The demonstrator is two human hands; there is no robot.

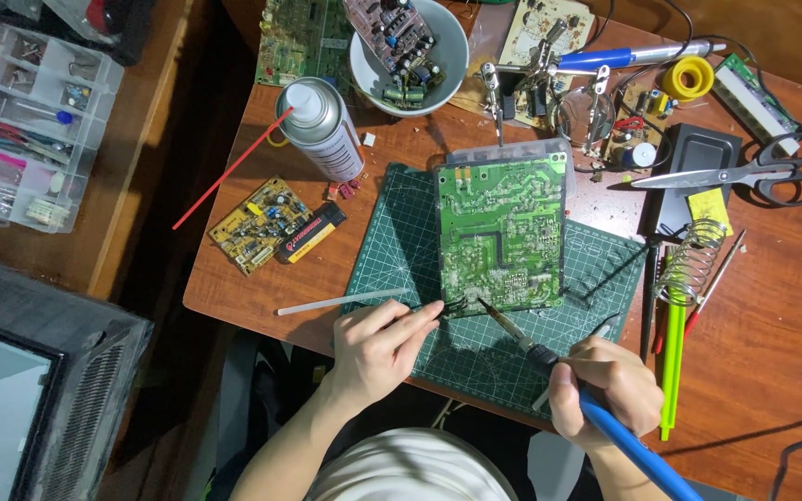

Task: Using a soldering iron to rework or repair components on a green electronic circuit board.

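A green circuit board (501, 232) lies solder side up on a dark green cutting mat (475, 348). My right hand (605, 388) grips a blue-handled soldering iron (638, 450), and its tip touches the board's near edge. My left hand (378, 345) pinches thin black tweezers (433, 307), their points also at that near edge, just left of the iron's tip.
A spray can (322, 130) with a red straw, a small yellow board (258, 224), a lighter (313, 232) and a white stick (341, 301) lie to the left. A bowl (410, 51) holds boards. A helping-hands stand (549, 83), scissors (744, 172), a coil stand (689, 260) and a parts box (30, 125) are around.
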